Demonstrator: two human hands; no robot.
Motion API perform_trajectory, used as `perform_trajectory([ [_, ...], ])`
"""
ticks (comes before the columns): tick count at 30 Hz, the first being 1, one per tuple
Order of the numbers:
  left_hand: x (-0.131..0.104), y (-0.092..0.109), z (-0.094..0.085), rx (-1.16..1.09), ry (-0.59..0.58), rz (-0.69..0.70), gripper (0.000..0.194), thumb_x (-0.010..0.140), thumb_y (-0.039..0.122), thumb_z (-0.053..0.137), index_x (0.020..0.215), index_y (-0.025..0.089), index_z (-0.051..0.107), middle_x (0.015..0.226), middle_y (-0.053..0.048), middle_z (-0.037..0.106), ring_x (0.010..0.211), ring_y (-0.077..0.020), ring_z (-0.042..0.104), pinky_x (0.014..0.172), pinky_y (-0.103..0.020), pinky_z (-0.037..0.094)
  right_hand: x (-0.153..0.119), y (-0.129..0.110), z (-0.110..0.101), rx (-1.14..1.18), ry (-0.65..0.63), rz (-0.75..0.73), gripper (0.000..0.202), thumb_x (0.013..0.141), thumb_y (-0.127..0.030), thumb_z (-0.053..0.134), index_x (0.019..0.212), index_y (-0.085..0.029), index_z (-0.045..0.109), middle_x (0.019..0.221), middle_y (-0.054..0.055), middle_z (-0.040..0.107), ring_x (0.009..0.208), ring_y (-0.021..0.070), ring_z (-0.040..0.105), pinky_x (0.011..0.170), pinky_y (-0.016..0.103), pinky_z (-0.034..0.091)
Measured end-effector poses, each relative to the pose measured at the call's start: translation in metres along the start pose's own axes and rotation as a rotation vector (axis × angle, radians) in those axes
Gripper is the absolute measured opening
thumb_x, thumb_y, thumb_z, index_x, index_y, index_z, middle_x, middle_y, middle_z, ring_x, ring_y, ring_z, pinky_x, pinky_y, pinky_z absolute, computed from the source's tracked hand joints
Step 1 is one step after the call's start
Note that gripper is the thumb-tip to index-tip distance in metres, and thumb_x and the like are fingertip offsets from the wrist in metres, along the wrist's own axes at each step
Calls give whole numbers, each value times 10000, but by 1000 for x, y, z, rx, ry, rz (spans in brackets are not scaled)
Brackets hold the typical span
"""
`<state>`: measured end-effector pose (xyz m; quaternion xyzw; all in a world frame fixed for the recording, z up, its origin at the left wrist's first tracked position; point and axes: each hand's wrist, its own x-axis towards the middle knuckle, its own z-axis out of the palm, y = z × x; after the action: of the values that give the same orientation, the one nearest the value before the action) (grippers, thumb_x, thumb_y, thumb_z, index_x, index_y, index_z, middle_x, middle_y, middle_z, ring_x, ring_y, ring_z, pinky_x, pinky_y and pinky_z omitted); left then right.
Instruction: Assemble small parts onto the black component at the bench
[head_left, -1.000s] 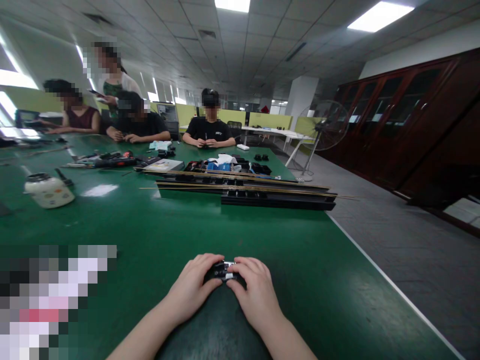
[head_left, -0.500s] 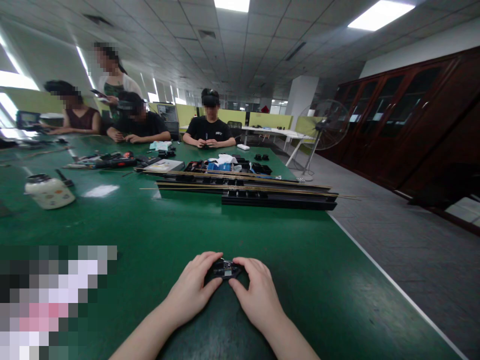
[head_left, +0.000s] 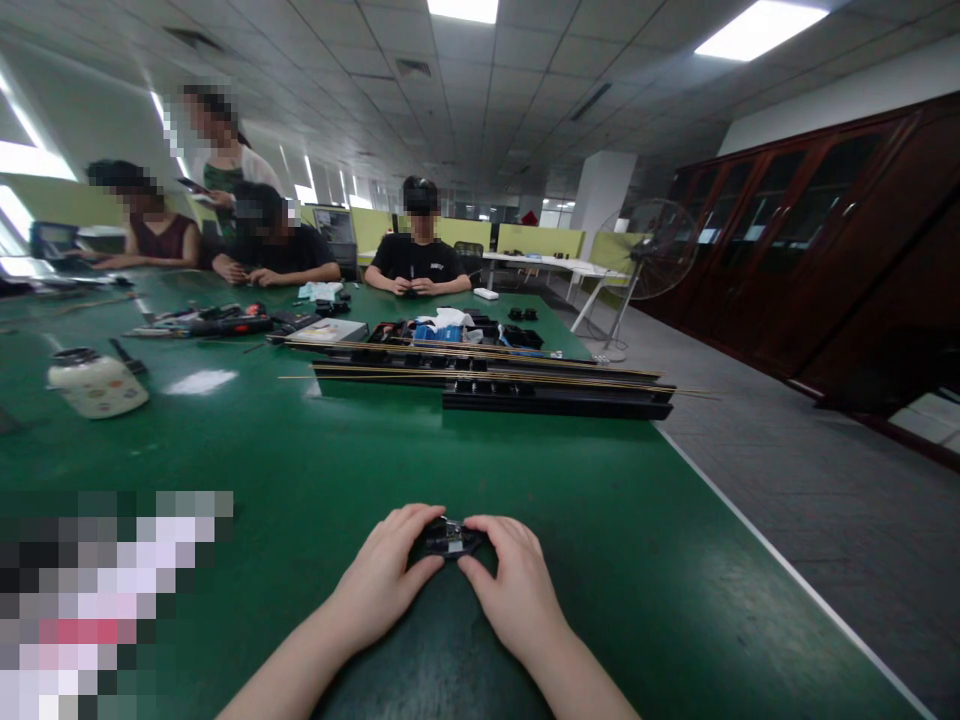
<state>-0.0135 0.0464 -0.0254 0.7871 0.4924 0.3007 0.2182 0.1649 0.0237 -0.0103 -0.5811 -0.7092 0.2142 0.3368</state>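
Between my hands, low on the green table (head_left: 315, 480), is a small black device (head_left: 453, 540) with bright metallic and pale parts on its upper face. My left hand (head_left: 394, 565) grips its left end, thumb at the near edge and fingers at the far edge. On the right end, my right hand (head_left: 512, 575) holds it the same way. Both hands cover the ends of the device, and its exact kind is too small to make out.
Black rails (head_left: 559, 403) with thin brass-coloured rods lie across the table ahead. Behind them are boxes with a blue item (head_left: 439, 335) and a white cloth. A cream jar (head_left: 97, 385) stands at left, near scattered tools (head_left: 217, 322). Several people are around the table's far side.
My hands and the black device stay in practically the same place. The standing person at the back left has shifted slightly left.
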Motion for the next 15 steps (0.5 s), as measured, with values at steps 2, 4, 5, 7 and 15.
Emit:
perform_trajectory([
  [2, 0, 0, 0, -4, 1, -1, 374, 758, 206, 551, 1129, 244, 515, 1106, -59, 584, 1028, -216, 528, 900, -399, 429, 0, 0, 0, 2, -1, 2, 277, 707, -168, 596, 969, -256, 597, 1001, 5, 632, 997, 202, 529, 915, 374, 356],
  [4, 0, 0, 0, -5, 4, 1, 376, 756, 216, 555, 1129, 244, 516, 1104, -62, 584, 1027, -220, 529, 899, -402, 430, 0, 0, 0, 5, 5, 5, 274, 705, -166, 595, 963, -257, 599, 1003, 8, 633, 1001, 209, 530, 913, 380, 358],
  [5, 0, 0, 0, -6, 4, 3, 376, 756, 224, 558, 1129, 244, 515, 1102, -64, 585, 1025, -224, 530, 896, -407, 431, 0, 0, 0, 6, 9, 5, 273, 703, -165, 595, 959, -259, 599, 1003, 11, 634, 1002, 214, 531, 911, 383, 360],
  [7, 0, 1, 0, -8, 1, 8, 378, 755, 247, 564, 1129, 244, 513, 1098, -68, 586, 1021, -231, 529, 890, -417, 433, 1, 0, -1, 7, 11, 1, 264, 702, -166, 594, 948, -260, 601, 997, 13, 636, 998, 217, 535, 906, 386, 365],
  [15, 1, 2, -1, -21, 2, 18, 377, 757, 289, 567, 1127, 246, 513, 1093, -74, 585, 1013, -240, 531, 882, -426, 436, 1, 1, 0, 0, 18, -13, 255, 701, -170, 588, 937, -263, 602, 988, 11, 639, 989, 213, 542, 899, 383, 373],
])
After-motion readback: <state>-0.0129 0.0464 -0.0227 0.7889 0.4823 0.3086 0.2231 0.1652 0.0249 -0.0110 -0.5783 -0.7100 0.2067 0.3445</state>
